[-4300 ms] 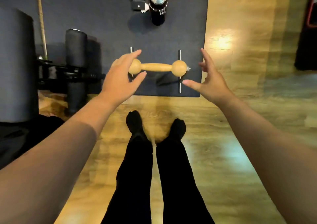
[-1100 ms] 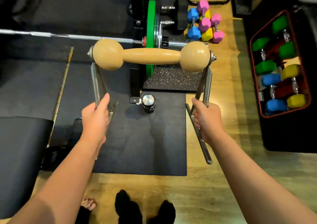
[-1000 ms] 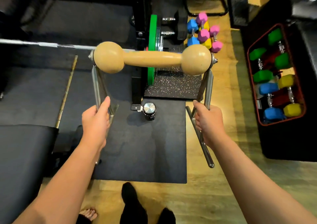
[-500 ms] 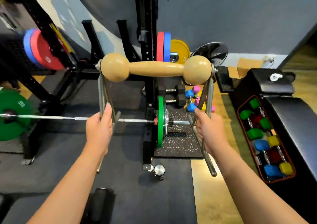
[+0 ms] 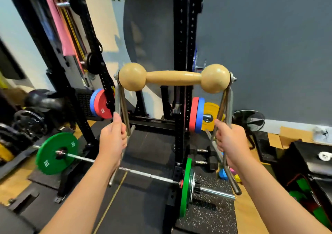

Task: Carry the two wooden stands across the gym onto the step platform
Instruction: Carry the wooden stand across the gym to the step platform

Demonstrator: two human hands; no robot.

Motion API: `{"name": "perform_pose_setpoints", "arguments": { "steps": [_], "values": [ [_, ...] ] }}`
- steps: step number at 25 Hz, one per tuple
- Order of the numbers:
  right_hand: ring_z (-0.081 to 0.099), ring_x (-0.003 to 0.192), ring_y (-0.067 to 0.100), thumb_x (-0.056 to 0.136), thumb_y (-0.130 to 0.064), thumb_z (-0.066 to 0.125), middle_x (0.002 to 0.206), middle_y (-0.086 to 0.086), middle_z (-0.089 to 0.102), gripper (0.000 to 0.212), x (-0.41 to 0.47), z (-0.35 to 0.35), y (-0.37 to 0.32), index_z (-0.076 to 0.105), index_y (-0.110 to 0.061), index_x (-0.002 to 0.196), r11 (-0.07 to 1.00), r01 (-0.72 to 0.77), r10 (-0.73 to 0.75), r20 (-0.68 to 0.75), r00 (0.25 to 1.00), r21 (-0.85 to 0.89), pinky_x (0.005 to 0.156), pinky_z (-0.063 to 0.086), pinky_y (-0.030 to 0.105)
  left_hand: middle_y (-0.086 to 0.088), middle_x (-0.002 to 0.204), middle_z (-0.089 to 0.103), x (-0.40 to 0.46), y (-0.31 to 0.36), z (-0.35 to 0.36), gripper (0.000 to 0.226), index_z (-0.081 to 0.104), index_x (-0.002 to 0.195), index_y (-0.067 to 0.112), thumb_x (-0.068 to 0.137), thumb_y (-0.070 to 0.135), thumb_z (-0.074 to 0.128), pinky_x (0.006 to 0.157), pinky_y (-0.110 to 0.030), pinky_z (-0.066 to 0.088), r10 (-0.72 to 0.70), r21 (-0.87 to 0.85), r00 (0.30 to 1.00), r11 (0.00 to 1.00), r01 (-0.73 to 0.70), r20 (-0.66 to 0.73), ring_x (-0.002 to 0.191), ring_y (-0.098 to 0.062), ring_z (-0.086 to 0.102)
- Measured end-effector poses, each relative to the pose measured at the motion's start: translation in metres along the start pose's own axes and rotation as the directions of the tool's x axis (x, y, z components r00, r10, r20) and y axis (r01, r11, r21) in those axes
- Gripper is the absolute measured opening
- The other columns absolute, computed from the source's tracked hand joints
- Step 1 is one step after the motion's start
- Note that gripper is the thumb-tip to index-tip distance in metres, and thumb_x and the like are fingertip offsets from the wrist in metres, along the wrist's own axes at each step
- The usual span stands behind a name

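The wooden stand [image 5: 173, 78] is held in the air at chest height, in front of the black rack [image 5: 181, 54]. Left hand [image 5: 112, 140] fingers are wrapped around its left metal leg; right hand [image 5: 230, 142] fingers are wrapped around its right leg.

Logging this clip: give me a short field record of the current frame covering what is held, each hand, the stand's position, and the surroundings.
held item: stand with wooden dumbbell-shaped handle on metal legs
left hand: closed around left metal legs
right hand: closed around right metal legs
stand position: lifted off the floor, handle level, at arm's length
behind it: black squat rack upright
below: barbell with green plates
step platform: not identifiable in view
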State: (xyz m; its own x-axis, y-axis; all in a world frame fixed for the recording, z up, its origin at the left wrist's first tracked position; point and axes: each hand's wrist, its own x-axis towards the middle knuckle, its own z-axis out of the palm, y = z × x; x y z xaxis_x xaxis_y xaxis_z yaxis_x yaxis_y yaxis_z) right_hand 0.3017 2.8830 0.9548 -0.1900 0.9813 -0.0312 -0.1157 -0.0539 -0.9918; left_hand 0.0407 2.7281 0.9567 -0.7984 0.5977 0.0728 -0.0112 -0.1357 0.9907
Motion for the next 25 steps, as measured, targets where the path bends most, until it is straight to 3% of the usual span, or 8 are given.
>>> {"name": "perform_pose_setpoints", "arguments": {
  "steps": [7,15,19,22,25],
  "values": [
    [0.023,0.034,0.011,0.096,-0.025,0.064,0.042,-0.007,0.028,0.047,-0.001,0.070,-0.097,0.034,-0.024,0.060,0.993,0.105,-0.115,0.184,0.976,0.063,0.039,0.019,0.021,0.006,0.048,0.025,-0.026,0.120,-0.050,0.057,0.039,0.064,0.021,0.100,0.066,0.042,0.040,-0.023,0.015,0.159,0.018,0.968,0.987,-0.159,-0.192,0.040,-0.011,0.019],
    [0.025,0.037,0.014,0.096,-0.022,0.063,0.043,-0.004,0.033,0.039,-0.060,0.192,-0.131,0.043,-0.020,0.063,0.989,0.063,-0.118,0.454,0.883,0.135,0.041,0.021,0.025,0.005,0.048,0.027,-0.086,0.191,-0.160,0.057,0.041,0.065,0.020,0.100,0.065,0.043,0.037,-0.021,0.015,0.306,0.091,0.842,0.951,-0.297,-0.444,0.037,-0.010,0.021],
    [0.027,0.030,0.011,0.096,-0.023,0.063,0.040,-0.004,0.033,0.040,-0.111,0.270,-0.132,0.044,-0.019,0.062,0.984,0.038,-0.137,0.609,0.781,0.173,0.033,0.023,0.019,0.005,0.048,0.028,-0.120,0.210,-0.236,0.057,0.042,0.066,0.020,0.099,0.066,0.043,0.038,-0.023,0.015,0.340,0.127,0.761,0.937,-0.327,-0.553,0.038,-0.010,0.021],
    [0.024,0.031,0.012,0.095,-0.025,0.063,0.042,-0.002,0.031,0.040,-0.149,0.321,-0.134,0.040,-0.021,0.062,0.981,0.021,-0.150,0.696,0.703,0.190,0.035,0.021,0.018,0.007,0.048,0.029,-0.148,0.228,-0.286,0.057,0.042,0.066,0.021,0.099,0.067,0.042,0.040,-0.025,0.016,0.356,0.205,0.712,0.934,-0.292,-0.605,0.040,-0.011,0.023],
    [0.023,0.032,0.011,0.094,-0.027,0.064,0.042,-0.006,0.030,0.041,-0.199,0.374,-0.138,0.037,-0.024,0.063,0.976,-0.013,-0.163,0.775,0.611,0.216,0.038,0.018,0.020,0.004,0.050,0.027,-0.184,0.252,-0.337,0.059,0.041,0.064,0.022,0.097,0.071,0.042,0.041,-0.025,0.015,0.379,0.269,0.616,0.925,-0.268,-0.690,0.041,-0.012,0.021]
  ]
}}
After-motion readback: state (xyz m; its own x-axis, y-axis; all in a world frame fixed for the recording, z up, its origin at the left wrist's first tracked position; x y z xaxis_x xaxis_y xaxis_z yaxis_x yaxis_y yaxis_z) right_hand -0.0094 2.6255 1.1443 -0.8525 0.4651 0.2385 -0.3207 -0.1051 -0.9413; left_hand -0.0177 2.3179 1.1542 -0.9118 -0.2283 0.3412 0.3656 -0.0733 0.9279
